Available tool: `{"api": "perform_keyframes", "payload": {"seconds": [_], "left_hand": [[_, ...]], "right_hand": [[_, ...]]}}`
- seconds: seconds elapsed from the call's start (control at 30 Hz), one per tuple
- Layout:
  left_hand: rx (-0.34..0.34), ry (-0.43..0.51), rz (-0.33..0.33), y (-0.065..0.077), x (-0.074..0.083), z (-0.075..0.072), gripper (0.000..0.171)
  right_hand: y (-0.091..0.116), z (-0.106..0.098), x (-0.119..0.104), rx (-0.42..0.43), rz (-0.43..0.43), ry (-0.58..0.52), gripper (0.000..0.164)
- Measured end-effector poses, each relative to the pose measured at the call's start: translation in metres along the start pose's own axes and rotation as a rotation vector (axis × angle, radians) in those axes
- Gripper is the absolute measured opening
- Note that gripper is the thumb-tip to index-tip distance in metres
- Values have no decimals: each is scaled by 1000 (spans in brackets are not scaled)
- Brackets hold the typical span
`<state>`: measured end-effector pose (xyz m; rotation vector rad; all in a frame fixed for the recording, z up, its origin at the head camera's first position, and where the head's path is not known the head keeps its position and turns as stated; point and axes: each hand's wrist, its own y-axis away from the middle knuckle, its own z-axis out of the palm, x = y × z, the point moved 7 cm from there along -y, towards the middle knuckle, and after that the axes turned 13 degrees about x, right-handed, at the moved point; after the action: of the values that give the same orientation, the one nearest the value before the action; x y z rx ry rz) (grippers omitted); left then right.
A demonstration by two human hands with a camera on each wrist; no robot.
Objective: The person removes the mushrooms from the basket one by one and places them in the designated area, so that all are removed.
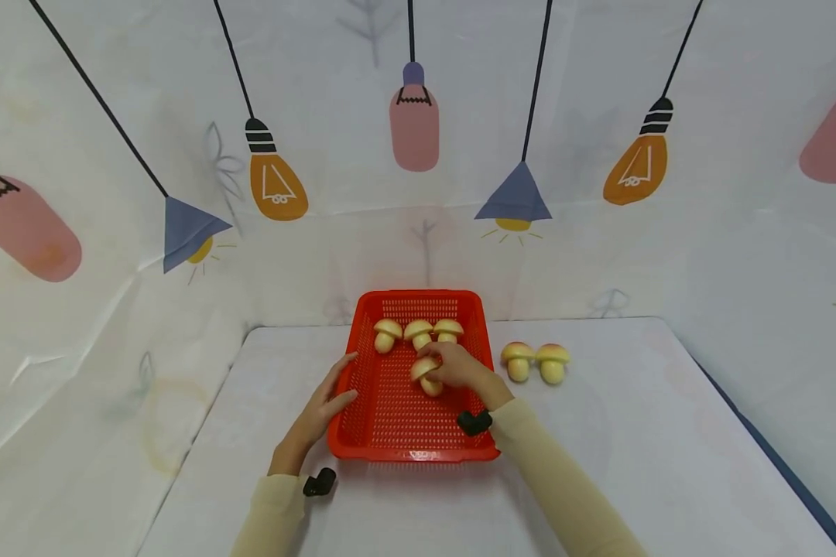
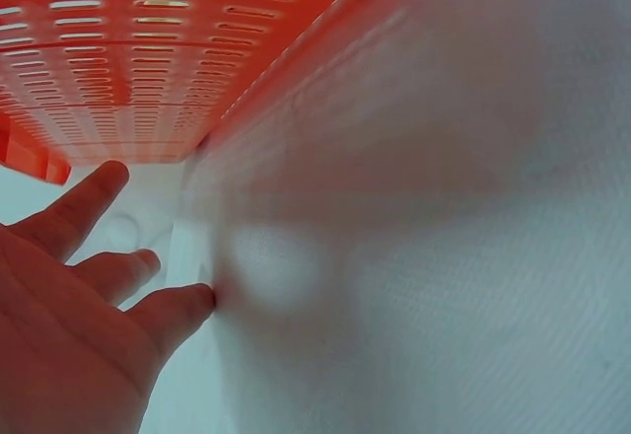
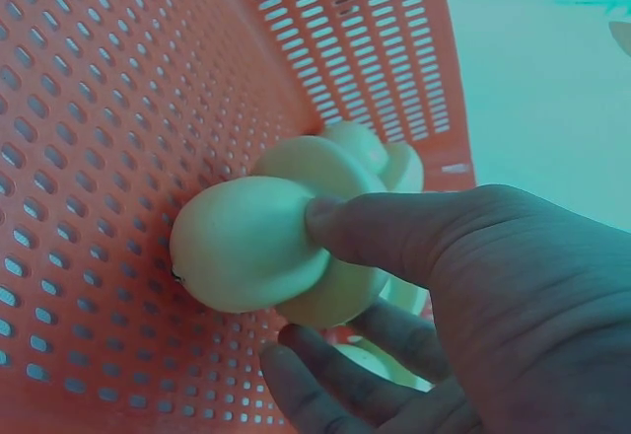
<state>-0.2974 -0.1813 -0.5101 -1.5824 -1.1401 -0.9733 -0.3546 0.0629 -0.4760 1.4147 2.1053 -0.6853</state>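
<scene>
A red plastic basket [image 1: 418, 455] with slotted walls sits on the white table. Inside it, my right hand [image 1: 457, 367] pinches a pale yellow toy mushroom [image 1: 423, 368] between thumb and fingers. The right wrist view has the thumb against the held mushroom [image 3: 242, 242], its rounded stem close over the basket floor. Three more toy mushrooms [image 1: 387, 334] stand in a row at the basket's back wall. At the left rim, my left hand [image 1: 315, 408] has its fingers extended along the basket's side. From below, the left wrist view catches that hand [image 2: 79, 325] beside the slotted wall [image 2: 128, 69].
Two toy mushrooms [image 1: 518, 361] with reddish-tinged caps stand side by side on the table [image 1: 620, 433], right of the basket. Behind the table rises a white backdrop [image 1: 362, 255] printed with hanging lamps and bulbs. More of this sheet covers the left and right sides.
</scene>
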Motion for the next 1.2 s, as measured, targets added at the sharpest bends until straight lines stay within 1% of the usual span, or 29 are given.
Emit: {"api": "perform_keyframes", "payload": {"seconds": [0.13,0.43,0.67,0.8,0.97,1.2], "left_hand": [[-2,2,-5,0,0,-1,66],[-10,10,-5,2,0,0,66],[-11,40,-33,2,-3,0,66],[-11,43,-35,1,-2,0,66],[-7,33,-45,2,-2,0,65],[-17,54,-51,2,-2,1,66]], "right_hand": [[1,1,0,0,18,-1,40],[3,0,-2,6,17,-13,41],[2,1,-3,-7,17,4,39],[2,1,-4,-10,19,12,39],[5,0,-5,-19,22,-3,38],[6,1,-5,-10,9,-10,34]]}}
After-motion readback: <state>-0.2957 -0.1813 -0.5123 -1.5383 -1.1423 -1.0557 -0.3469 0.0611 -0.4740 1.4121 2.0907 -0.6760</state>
